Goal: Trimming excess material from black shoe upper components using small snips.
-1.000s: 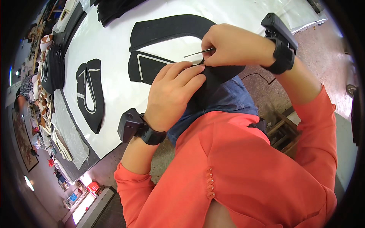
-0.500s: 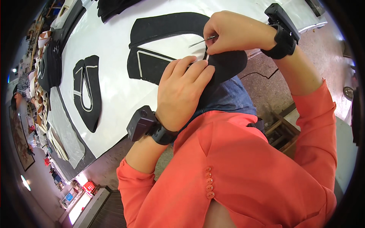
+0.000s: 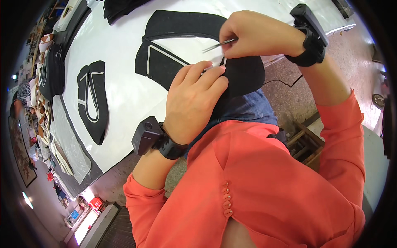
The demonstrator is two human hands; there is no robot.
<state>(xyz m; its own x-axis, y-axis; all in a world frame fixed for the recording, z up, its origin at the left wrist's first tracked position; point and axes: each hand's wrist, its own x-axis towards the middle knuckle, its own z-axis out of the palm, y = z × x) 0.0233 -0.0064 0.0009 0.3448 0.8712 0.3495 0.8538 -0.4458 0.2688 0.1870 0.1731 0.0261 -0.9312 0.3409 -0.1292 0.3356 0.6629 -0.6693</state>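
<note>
White desk [image 3: 124,95] filling the upper left, strewn with black cut fabric. Big black fabric piece [image 3: 182,25] with white-edged lines lying on the desk, its near end hanging over the desk edge toward the lap. Second, loop-shaped black piece [image 3: 93,103] well to the left of the big piece, flat on the desk. Left hand [image 3: 192,103] pressed palm-down on the near end of the big piece, fingers [image 3: 206,76] close together and flat, holding the cloth down. Right hand [image 3: 256,35] just above the left, fingers pinched narrow around a thin metal tool [image 3: 217,44], perhaps tweezers, tip pointing left over the big piece. Black wrist devices strapped on both arms.
</note>
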